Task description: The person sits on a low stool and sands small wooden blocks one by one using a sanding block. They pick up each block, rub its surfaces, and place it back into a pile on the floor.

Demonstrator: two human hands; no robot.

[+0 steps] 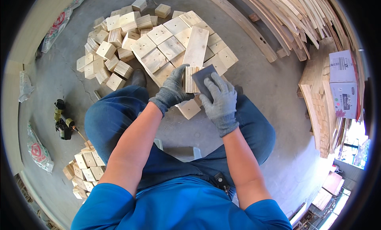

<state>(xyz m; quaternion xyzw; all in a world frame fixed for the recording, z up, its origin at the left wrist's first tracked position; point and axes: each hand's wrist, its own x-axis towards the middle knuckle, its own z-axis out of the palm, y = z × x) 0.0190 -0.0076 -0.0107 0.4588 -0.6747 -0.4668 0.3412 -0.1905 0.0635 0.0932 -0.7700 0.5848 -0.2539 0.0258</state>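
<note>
My left hand (173,88), in a grey knit glove, is closed round the left side of a wooden block (191,83) with layered edges facing up. In my right hand (220,102), also gloved, is a dark flat sanding block (203,77). It lies against the upper right of the wooden block, my fingers spread over its back. Just beyond, a pale plank (196,45) rests on a bed of square wooden blocks (159,34) set side by side. A loose block (189,108) sits below my hands, partly hidden by them.
Loose blocks (106,50) are heaped at the far left, and stacked blocks (88,166) stand by my left leg. A black and green power tool (61,119) lies left. Long timber strips (274,20) fill the far right, near a white carton (343,85) on stacked wood.
</note>
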